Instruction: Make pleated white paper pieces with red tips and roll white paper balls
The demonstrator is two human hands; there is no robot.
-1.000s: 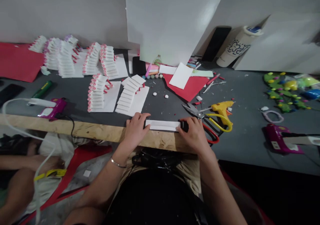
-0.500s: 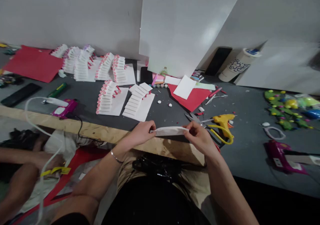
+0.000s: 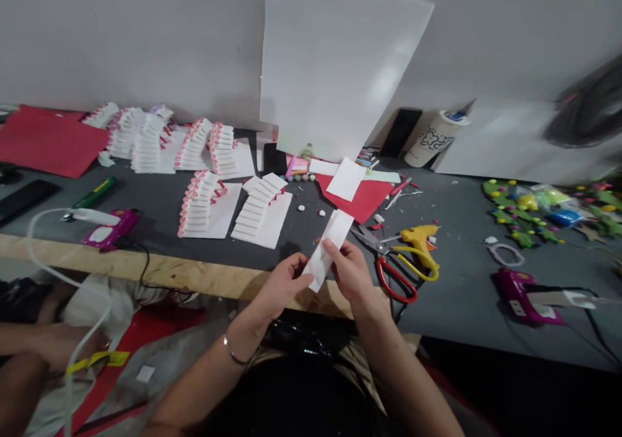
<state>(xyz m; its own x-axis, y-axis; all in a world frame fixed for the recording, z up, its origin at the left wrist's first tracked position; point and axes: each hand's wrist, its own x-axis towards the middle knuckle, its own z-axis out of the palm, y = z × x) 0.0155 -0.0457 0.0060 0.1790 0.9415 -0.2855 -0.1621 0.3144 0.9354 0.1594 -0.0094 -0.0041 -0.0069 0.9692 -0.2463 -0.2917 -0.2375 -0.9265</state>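
A white paper strip (image 3: 322, 259) is held aslant over the table's front edge. My left hand (image 3: 284, 283) pinches its lower end, and my right hand (image 3: 348, 270) grips it along the right side with the thumb on top. Just right of my right hand lie scissors (image 3: 399, 271) with one red and one yellow handle, blades spread. Behind them rests a yellow glue gun (image 3: 418, 241). Ahead of my hands, a white card (image 3: 346, 179) lies on red paper (image 3: 367, 198). Two small white balls sit to its left.
White cards bearing folded paper pieces (image 3: 262, 213) stand in rows to the left. Purple boxes with plugs (image 3: 111, 231) lie on both sides. A cup (image 3: 436, 137) leans by the back panel, and green tree shapes (image 3: 518, 213) lie right. Another person's arm (image 3: 53, 343) is at lower left.
The paper strip has turned from edge-on and level to slanted, its flat face showing. My hands have come closer together, the right sliding along the strip. The camera view has shifted slightly right.
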